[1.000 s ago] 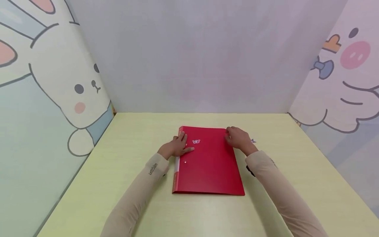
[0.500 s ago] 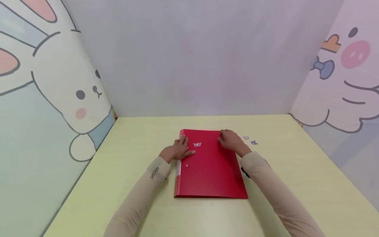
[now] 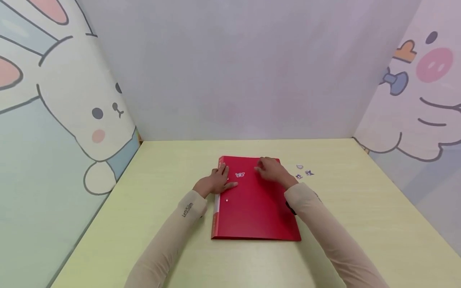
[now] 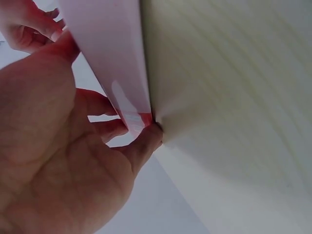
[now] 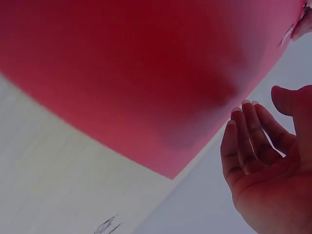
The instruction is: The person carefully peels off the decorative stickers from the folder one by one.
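A red ring-binder-style folder point(image 3: 257, 212) lies closed on the table, its spine toward the left. My left hand point(image 3: 216, 182) rests on the spine side with fingers spread and thumb on the cover. In the left wrist view, the little finger reaches the side of the pale spine point(image 4: 105, 53). Bent at the wrist, my right hand point(image 3: 271, 169) is over the upper right of the cover. The right wrist view shows its fingertips point(image 5: 236, 109) close to the red cover point(image 5: 122, 73), gently curved, with nothing seen between them. A small cartoon sticker point(image 3: 239, 175) sits on the cover near my left thumb.
Three small cartoon stickers lie on the table right of the folder, among them a dark pointed one point(image 3: 309, 173). The pale yellow table point(image 3: 173, 160) meets a plain grey wall point(image 3: 245, 80) at the back. Cartoon-printed panels point(image 3: 97, 132) stand on either side.
My right hand has moved left from the folder's upper right edge onto the cover, uncovering the stickers on the table. My left hand keeps its place on the spine side.
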Demonstrator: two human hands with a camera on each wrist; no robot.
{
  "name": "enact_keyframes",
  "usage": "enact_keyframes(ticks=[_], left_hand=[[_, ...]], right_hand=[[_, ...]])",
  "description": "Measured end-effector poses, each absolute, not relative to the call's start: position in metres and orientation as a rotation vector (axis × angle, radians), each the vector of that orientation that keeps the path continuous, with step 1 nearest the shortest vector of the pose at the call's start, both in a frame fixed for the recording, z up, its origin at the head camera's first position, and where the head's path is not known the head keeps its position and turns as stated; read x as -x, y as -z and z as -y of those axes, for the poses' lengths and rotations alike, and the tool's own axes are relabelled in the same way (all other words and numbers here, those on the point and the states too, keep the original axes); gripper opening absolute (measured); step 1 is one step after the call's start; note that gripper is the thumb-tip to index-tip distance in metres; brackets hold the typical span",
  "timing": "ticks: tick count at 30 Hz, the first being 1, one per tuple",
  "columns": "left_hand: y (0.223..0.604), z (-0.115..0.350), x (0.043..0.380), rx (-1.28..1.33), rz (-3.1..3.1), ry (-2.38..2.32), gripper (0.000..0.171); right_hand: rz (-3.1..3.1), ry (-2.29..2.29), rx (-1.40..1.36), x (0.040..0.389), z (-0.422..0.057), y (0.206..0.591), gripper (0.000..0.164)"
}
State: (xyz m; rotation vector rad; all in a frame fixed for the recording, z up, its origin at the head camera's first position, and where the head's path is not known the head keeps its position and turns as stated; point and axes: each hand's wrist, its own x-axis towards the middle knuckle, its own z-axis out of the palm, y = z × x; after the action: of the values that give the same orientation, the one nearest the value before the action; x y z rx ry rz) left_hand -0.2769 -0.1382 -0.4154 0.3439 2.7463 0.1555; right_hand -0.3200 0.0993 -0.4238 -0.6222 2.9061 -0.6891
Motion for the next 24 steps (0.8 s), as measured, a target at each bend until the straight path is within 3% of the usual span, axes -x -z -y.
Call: enact_keyframes(ticks=[24], left_hand=[[0.414, 0.140, 0.274, -0.379, -2.783, -0.120, 0.088]], right_hand=[[-2.803, 0.783, 0.600, 0.316, -0.062, 0.422, 0.037]])
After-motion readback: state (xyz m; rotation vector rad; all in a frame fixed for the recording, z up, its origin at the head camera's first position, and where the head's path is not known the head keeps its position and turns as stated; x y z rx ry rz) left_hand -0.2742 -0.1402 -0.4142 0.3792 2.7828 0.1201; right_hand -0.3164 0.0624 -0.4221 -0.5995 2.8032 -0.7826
